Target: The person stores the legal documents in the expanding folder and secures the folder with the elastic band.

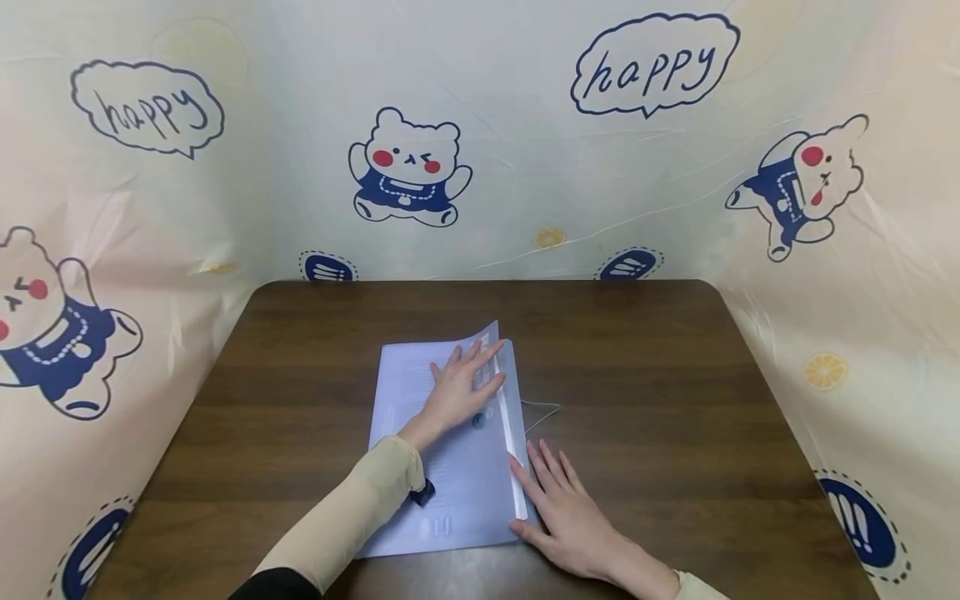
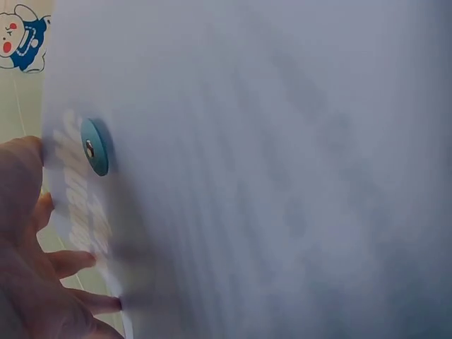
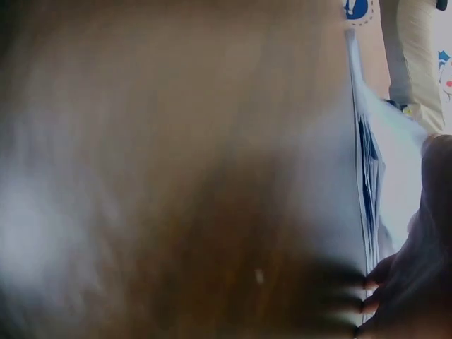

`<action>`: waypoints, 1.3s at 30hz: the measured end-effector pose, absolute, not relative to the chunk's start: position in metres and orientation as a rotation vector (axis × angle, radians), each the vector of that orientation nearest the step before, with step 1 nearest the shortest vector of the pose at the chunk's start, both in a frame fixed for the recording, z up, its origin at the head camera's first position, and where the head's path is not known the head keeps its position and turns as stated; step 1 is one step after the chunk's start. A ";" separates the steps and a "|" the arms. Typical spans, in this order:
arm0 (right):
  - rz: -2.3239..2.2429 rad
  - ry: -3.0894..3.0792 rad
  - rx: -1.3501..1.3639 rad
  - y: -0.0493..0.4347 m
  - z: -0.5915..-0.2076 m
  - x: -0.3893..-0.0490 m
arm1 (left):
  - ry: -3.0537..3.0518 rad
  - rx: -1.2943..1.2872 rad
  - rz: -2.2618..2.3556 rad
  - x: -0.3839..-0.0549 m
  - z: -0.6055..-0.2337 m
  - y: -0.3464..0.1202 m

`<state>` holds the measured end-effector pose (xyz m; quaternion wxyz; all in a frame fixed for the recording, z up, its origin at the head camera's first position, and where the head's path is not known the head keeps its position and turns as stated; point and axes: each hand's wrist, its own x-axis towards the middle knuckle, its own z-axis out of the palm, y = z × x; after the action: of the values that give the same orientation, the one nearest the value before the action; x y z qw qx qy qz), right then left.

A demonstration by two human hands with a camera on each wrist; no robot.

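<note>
A translucent bluish-purple document folder [image 1: 408, 379] lies flat on the table, with lines of print showing through it. My left hand [image 1: 456, 393] rests on its upper right part with fingers spread; the flap's top corner sticks up there. Near that hand is a round button [image 1: 478, 421], seen teal in the left wrist view [image 2: 94, 147]. My right hand [image 1: 566, 521] touches the folder's lower right edge with straight fingers. A thin string [image 1: 543, 407] loops out past the right edge. Edge-on in the right wrist view, the folder shows several layers [image 3: 371, 191] inside.
The dark brown wooden table [image 1: 660, 375] extends around the folder on all sides. Behind and beside it hangs a pale sheet [image 1: 517, 92] printed with cartoon bears and the word "happy".
</note>
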<state>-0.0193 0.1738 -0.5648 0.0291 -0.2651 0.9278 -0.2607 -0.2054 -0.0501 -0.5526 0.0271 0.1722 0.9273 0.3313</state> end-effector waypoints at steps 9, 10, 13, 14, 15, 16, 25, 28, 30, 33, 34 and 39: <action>-0.655 2.978 -0.917 0.173 -0.568 -0.020 | 2.909 0.551 0.846 -0.210 -0.558 -0.039; -0.630 2.990 -0.935 0.173 -0.569 -0.020 | 2.914 0.549 0.825 -0.210 -0.558 -0.038; -0.558 3.035 -0.976 0.173 -0.570 -0.020 | 2.921 0.541 0.776 -0.208 -0.559 -0.034; -0.543 3.046 -0.981 0.173 -0.571 -0.020 | 2.922 0.537 0.764 -0.208 -0.559 -0.032; -0.529 3.057 -0.986 0.173 -0.572 -0.020 | 2.924 0.533 0.754 -0.207 -0.559 -0.031; -0.518 3.064 -0.988 0.173 -0.572 -0.019 | 2.927 0.529 0.744 -0.206 -0.560 -0.030; -0.460 3.064 -0.954 0.173 -0.577 -0.018 | 2.946 0.501 0.646 -0.203 -0.565 -0.023; -0.454 3.061 -0.941 0.173 -0.578 -0.017 | 2.941 0.488 0.602 -0.202 -0.568 -0.021; -0.451 3.061 -0.935 0.173 -0.577 -0.017 | 2.931 0.473 0.566 -0.202 -0.569 -0.020; -0.446 3.061 -0.929 0.172 -0.577 -0.017 | 2.922 0.446 0.512 -0.201 -0.570 -0.019; -0.448 3.060 -0.927 0.172 -0.576 -0.017 | 2.918 0.438 0.494 -0.201 -0.570 -0.018; -0.464 3.040 -0.915 0.174 -0.576 -0.017 | 2.895 0.424 0.410 -0.200 -0.570 -0.015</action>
<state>-0.0168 0.1741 -0.5757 -0.0333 -0.2849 0.9470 -0.1447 -0.2001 -0.0149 -0.5704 0.0936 0.1428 0.9756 0.1382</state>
